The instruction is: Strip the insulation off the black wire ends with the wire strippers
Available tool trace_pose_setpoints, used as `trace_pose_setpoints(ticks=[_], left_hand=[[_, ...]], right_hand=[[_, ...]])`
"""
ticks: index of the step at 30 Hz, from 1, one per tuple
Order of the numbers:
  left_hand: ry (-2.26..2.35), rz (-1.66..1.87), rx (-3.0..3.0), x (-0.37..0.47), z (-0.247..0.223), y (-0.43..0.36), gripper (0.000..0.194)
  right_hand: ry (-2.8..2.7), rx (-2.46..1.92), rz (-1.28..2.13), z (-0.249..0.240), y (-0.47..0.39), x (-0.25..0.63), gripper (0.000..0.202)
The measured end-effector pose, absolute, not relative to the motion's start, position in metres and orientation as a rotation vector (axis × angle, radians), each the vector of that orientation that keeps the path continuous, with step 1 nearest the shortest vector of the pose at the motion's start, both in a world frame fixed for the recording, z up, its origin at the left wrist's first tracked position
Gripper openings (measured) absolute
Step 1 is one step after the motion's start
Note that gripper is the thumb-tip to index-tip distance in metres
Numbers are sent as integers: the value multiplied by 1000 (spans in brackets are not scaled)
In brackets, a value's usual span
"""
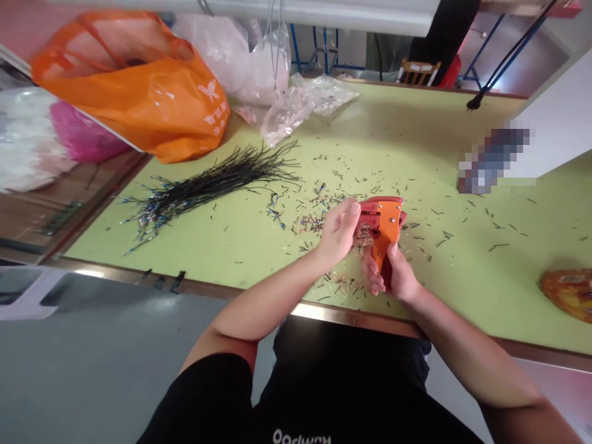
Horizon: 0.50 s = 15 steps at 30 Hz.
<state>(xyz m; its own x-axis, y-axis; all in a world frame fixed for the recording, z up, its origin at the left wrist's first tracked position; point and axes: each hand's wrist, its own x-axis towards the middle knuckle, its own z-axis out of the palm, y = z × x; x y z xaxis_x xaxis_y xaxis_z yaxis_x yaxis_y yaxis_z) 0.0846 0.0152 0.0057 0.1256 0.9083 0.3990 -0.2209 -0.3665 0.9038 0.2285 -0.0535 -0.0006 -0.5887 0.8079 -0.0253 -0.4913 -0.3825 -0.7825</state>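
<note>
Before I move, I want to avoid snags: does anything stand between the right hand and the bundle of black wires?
Yes: the left hand, at the front of the tool that the right hand holds, and loose wire scraps lying on the table short of the bundle.

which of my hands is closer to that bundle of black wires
Your left hand. It is to the right of the black wire bundle, at the head of the orange tool; your right hand is farther right, gripping that tool.
</note>
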Motion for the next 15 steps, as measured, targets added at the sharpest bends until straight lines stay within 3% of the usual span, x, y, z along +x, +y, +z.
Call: trace_pose_setpoints(ticks=[15], left_hand=[[789,1304,1433,79,8,24,69]], right_hand=[[-816,-455,2065,-2,-60,225,67]])
